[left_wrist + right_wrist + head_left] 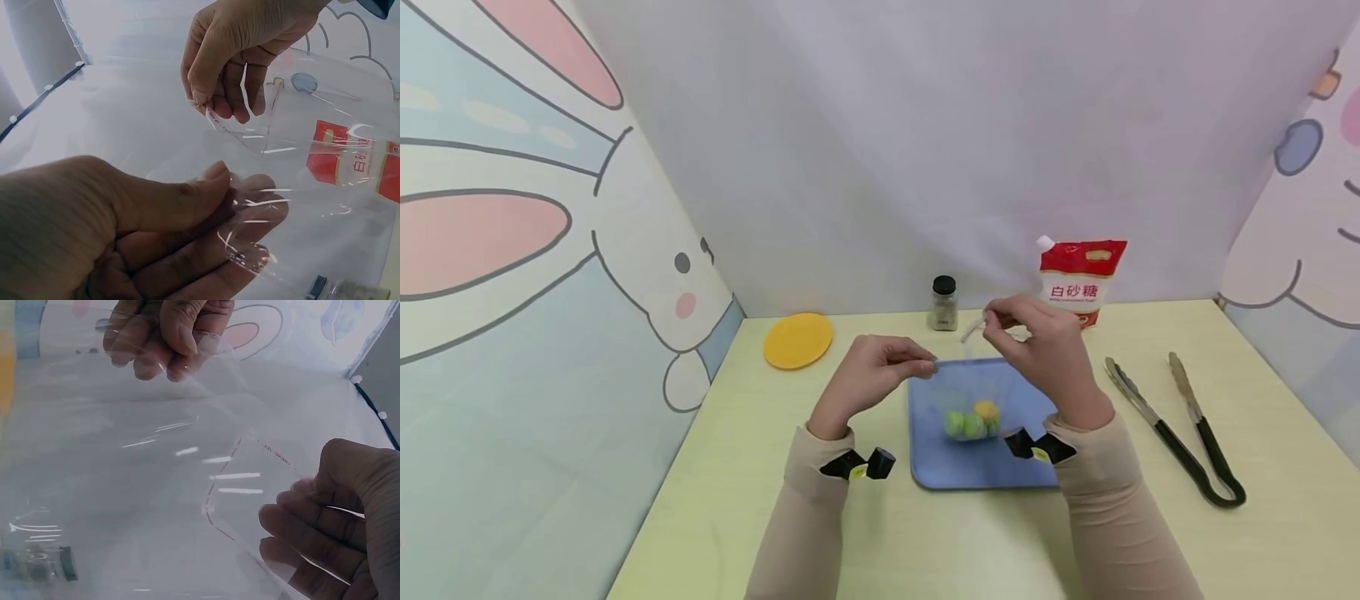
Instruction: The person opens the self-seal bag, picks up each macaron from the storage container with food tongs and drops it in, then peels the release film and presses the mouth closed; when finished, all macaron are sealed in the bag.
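A see-through plastic bag (967,385) hangs over the blue tray (940,475), with round green pieces (973,426) and a yellow piece (987,410) at its bottom. My left hand (880,371) pinches the bag's upper left edge between thumb and fingers. Higher up on the other side, my right hand (1045,354) pinches a thin strip (973,330) at the bag's opening. In the right wrist view, small red print (209,497) runs along that strip. Whether the bag's base touches the tray I cannot tell.
An orange-yellow disc (798,341) lies at the back left. A black-capped jar (944,307) and a red and white pouch (1078,279) stand along the back wall. Black-handled tongs (1187,450) lie spread to the right of the tray.
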Action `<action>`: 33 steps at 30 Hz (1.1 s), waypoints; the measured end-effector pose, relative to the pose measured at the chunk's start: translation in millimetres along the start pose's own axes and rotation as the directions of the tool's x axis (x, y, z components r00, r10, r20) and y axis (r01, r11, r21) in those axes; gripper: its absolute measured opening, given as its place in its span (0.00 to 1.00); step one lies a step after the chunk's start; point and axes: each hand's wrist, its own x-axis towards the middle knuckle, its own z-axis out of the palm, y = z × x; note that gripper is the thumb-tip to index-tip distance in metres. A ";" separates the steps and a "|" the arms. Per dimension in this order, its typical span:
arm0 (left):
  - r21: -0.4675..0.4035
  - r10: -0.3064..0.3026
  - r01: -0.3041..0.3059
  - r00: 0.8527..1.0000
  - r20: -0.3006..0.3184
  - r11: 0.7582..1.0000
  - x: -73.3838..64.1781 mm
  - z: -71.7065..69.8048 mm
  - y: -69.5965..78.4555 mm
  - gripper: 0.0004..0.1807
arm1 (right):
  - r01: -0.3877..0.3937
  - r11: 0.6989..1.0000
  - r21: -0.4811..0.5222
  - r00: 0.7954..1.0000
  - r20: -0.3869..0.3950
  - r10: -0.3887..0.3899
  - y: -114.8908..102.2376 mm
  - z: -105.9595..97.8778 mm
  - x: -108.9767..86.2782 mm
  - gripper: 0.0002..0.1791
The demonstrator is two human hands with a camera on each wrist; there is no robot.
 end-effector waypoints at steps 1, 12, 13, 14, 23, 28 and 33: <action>0.001 -0.001 0.001 1.000 -0.001 1.000 0.1 -0.5 0.0 0.04 | -0.001 1.000 0.000 1.000 -0.007 0.001 0.8 -0.7 0.2 0.04; 0.006 -0.013 0.013 1.000 -0.002 1.000 0.0 -2.9 -2.1 0.04 | -0.048 0.999 -0.018 0.997 -0.058 0.046 19.5 -13.4 -3.4 0.06; 0.003 -0.018 0.018 1.000 -0.001 1.000 0.0 -2.8 -2.4 0.04 | -0.063 0.998 -0.017 0.996 -0.065 0.062 23.1 -15.7 -4.9 0.07; 0.000 -0.022 0.022 1.000 0.001 1.000 -0.1 -2.5 -2.6 0.05 | -0.081 0.997 -0.016 0.994 -0.074 0.079 27.0 -18.3 -6.7 0.07; -0.001 -0.032 0.032 0.999 0.006 0.999 -1.0 -1.4 -3.7 0.05 | -0.191 0.981 -0.037 0.978 -0.089 0.187 54.2 -44.4 -22.2 0.09; 0.009 -0.027 0.027 1.000 0.003 1.000 -0.9 -2.4 -6.5 0.05 | -0.230 0.969 -0.090 0.972 -0.069 0.224 64.8 -55.3 -29.9 0.10; 0.003 -0.018 0.018 1.000 0.004 1.000 -0.2 -4.5 -7.2 0.05 | -0.289 0.946 -0.148 0.957 -0.066 0.283 76.9 -64.9 -39.5 0.10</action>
